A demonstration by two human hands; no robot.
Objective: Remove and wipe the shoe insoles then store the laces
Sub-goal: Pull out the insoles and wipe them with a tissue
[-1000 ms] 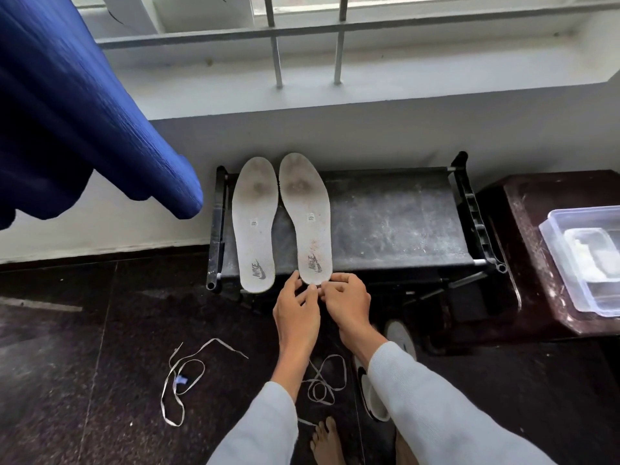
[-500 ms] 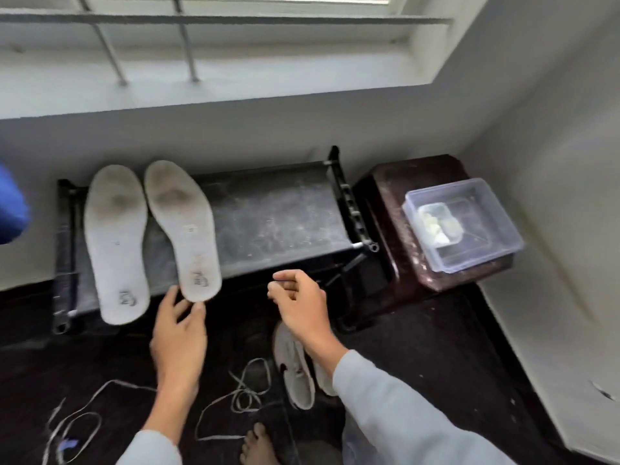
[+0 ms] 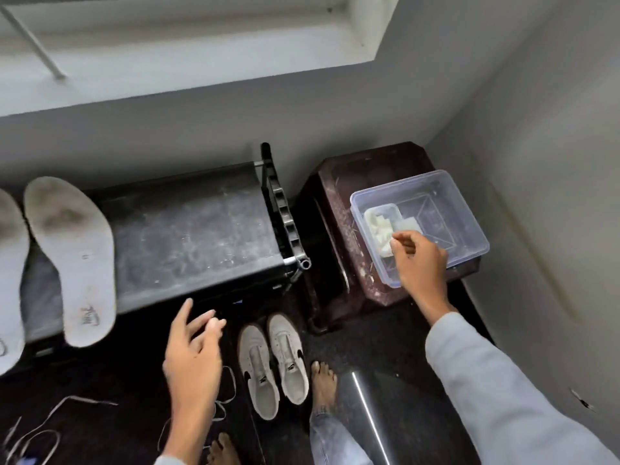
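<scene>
R hand reaching into tub for a wipe; insoles out, not yet wiped.

R hand (image 3: 421, 263) pinches sth white at clear tub (image 3: 466, 209); can't tell if it's lifted. L hand (image 3: 193, 360) open, empty; insoles (image 3: 72, 260) on rack to its left, laces (image 3: 223, 397) on floor beneath it. Tip: pull one wipe only, steady tub w/ L hand.

rack: black shoe rack (image 3: 188, 236) against the wall, dusty top shelf
stool: dark brown stool (image 3: 339, 250) just beside the rack, tucked in the corner
window: white sill (image 3: 188, 62) up top with a metal bar (image 3: 32, 45)
floor: dark, kinda glossy floor (image 3: 419, 414)
</scene>
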